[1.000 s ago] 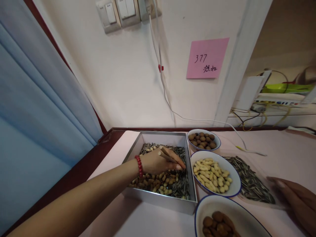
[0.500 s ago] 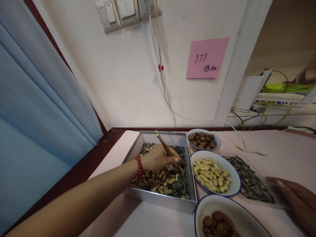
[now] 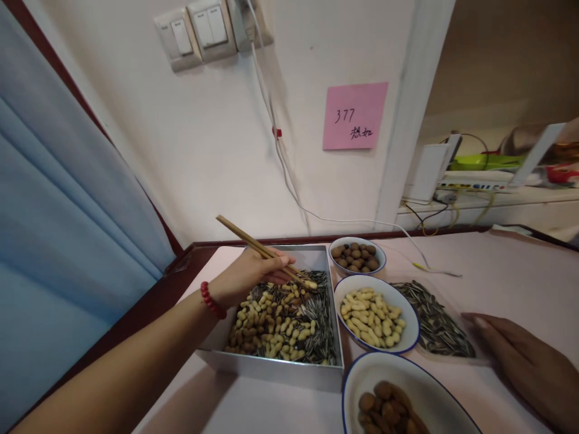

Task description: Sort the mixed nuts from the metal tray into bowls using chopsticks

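My left hand (image 3: 256, 274), wearing a red bead bracelet, grips a pair of wooden chopsticks (image 3: 244, 234) over a square metal-grey box (image 3: 271, 366). At the chopstick tips is a peanut (image 3: 311, 284), just above the mixed seeds and nuts. Unshelled peanuts (image 3: 271, 325) and striped sunflower seeds (image 3: 323, 337) cover the box floor. At the right, my right hand (image 3: 525, 361) has its thumb and finger close together at the rim of a clear plastic tray (image 3: 474, 360) of sunflower seeds (image 3: 436, 319). Part of its grip is in shadow.
Beside the box stand a bowl (image 3: 414, 307) of peanuts, a bowl (image 3: 332, 256) of round brown nuts and a nearer bowl (image 3: 434, 386) of brown oblong nuts. A white cable (image 3: 362, 222) drops from the wall socket onto the table. A blue curtain (image 3: 67, 229) hangs left.
My left hand has lifted and moved back and left within the box, and the chopsticks now lean left with a peanut at their tips. My right hand stays by the tray. The view has shifted slightly.
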The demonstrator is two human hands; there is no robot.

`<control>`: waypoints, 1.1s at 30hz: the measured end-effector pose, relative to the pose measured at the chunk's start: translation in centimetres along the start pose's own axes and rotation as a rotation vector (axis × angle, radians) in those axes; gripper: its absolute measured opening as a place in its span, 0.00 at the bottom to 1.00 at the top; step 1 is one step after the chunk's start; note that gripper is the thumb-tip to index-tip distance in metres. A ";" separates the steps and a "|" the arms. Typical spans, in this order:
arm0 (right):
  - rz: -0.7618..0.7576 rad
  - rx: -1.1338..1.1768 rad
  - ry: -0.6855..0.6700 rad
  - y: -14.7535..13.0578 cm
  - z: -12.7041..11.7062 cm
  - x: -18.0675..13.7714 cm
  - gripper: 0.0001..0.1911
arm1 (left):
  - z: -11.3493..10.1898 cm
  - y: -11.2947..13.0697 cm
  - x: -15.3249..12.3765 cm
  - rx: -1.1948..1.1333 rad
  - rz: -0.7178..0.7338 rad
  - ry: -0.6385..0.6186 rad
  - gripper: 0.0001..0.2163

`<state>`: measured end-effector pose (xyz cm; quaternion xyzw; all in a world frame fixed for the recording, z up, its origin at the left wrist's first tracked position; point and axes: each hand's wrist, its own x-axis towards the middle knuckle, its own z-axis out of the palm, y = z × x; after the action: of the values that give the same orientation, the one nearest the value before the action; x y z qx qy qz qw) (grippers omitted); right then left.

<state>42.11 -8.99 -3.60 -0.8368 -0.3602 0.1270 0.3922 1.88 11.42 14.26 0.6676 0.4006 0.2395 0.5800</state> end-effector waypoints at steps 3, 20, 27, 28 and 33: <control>-0.012 0.001 -0.013 -0.5 0.0 -0.1 0.36 | 0.3 1.9 0.0 -0.056 0.058 0.029 0.15; -0.035 -0.009 -0.026 0.3 0.3 0.1 0.37 | 3.0 2.9 0.1 0.074 0.159 -0.028 0.19; 0.017 -0.022 -0.012 -1.2 -0.1 -0.2 0.37 | -1.2 1.5 -2.3 0.180 0.033 -0.107 0.19; 0.021 -0.023 -0.015 -1.3 -0.1 -0.3 0.37 | -1.4 1.2 -2.4 0.190 0.005 -0.151 0.19; 0.045 -0.021 -0.027 -1.0 0.0 -0.2 0.38 | -1.1 -0.7 -2.8 0.310 -0.019 -0.369 0.16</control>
<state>41.45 -8.76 -2.84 -0.8470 -0.3477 0.1435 0.3757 -0.72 9.83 14.26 0.7774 0.3261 0.0436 0.5361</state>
